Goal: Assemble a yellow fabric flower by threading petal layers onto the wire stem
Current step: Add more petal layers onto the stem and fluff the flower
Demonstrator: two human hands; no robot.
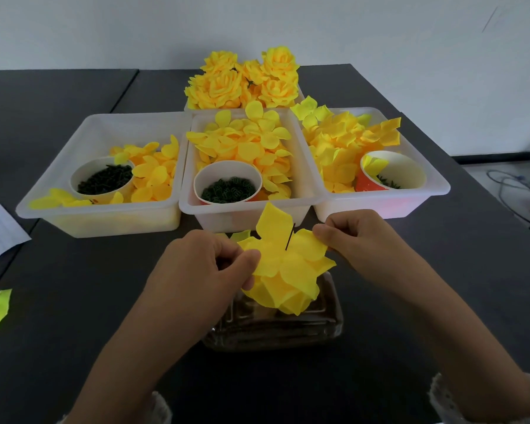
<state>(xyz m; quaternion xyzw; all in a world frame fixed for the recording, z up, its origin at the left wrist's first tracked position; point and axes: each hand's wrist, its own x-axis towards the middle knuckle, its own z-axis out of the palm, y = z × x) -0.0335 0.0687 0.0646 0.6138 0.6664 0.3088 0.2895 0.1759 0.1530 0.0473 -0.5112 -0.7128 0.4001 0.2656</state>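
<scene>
Over a dark desk [74, 301], the left hand [208, 267] and right hand [352, 237] each pinch an edge of a yellow petal layer [288, 255]. A thin wire stem [289, 237] pokes up through its centre — three white trays [251, 206] of petals sit behind.

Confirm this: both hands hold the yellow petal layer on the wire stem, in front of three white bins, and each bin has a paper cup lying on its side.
Not quite. In the head view the cups stand upright: the left cup, middle cup and right cup. The rest holds: the left hand and right hand hold the petal layer on the wire stem, before the bins.
</scene>
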